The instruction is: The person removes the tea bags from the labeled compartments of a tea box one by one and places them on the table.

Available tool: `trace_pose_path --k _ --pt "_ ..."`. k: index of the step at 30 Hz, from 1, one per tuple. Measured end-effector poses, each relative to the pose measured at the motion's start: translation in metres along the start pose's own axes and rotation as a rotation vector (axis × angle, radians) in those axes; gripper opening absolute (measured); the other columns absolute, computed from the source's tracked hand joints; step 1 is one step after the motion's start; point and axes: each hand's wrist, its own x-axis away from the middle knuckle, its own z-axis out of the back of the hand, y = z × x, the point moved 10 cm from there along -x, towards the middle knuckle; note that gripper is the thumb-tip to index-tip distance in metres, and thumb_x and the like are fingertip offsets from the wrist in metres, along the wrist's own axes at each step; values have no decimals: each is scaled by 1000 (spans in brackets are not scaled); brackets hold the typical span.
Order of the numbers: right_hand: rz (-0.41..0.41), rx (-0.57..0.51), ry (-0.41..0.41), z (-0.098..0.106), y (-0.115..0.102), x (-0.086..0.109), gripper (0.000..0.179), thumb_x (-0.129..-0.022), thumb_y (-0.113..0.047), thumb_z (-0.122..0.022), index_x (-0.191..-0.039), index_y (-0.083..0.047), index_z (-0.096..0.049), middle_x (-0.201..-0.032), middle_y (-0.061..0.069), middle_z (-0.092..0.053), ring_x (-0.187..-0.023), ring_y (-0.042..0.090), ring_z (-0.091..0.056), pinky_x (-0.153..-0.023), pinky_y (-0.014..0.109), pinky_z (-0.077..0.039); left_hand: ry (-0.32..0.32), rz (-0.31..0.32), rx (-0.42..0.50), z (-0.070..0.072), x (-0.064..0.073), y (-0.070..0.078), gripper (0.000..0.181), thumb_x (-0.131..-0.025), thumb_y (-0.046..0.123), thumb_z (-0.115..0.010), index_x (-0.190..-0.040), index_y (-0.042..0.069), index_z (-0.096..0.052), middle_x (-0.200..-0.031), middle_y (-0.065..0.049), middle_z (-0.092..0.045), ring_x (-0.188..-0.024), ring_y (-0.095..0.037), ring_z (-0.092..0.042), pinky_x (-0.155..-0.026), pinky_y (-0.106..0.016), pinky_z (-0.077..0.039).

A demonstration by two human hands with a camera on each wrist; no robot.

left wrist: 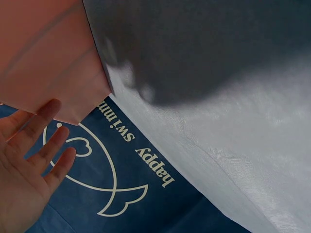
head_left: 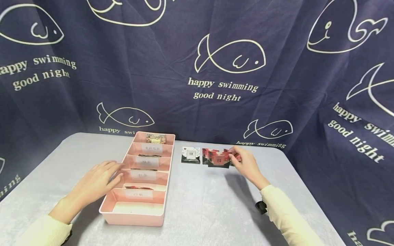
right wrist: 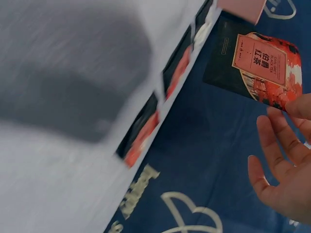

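My right hand [head_left: 245,163] pinches a red and black tea bag packet [head_left: 218,159] by its edge, above the table. In the right wrist view, this packet [right wrist: 257,68] is labelled black tea, and the thumb and a finger hold one corner. Behind it on the table lie other red packets [head_left: 205,154], partly hidden, with a white and black packet [head_left: 190,155] to their left. My left hand [head_left: 97,177] is at the left side of a pink divided box [head_left: 132,218]. Its fingers [left wrist: 48,145] are extended and spread against or beside the box wall; contact is unclear.
The box has several labelled compartments in a row. A patterned packet [head_left: 156,138] is in the farthest one, and a red packet [head_left: 139,188] shows in the second nearest. A dark blue fish-print curtain [head_left: 172,85] hangs behind the grey table [head_left: 197,212].
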Motion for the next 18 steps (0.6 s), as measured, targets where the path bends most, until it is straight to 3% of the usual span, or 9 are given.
trace_pose_path --k 11,18 --pt "-94 55 24 22 57 12 8 -80 0 -62 -87 -5 -61 -73 6 -66 -67 20 -60 -54 26 -41 -17 11 8 3 0 1 33 -87 25 -56 -110 2 -60 -109 -16 -62 -106 -33 -54 -89 -51 -43" --pt "-124 89 48 41 87 18 9 -79 1 -63 -86 -4 -60 -72 7 -65 -64 10 -57 -54 24 -42 -27 17 6 4 -2 1 33 -87 25 -56 -111 2 -60 -109 -15 -62 -106 -32 -54 -89 -50 -44"
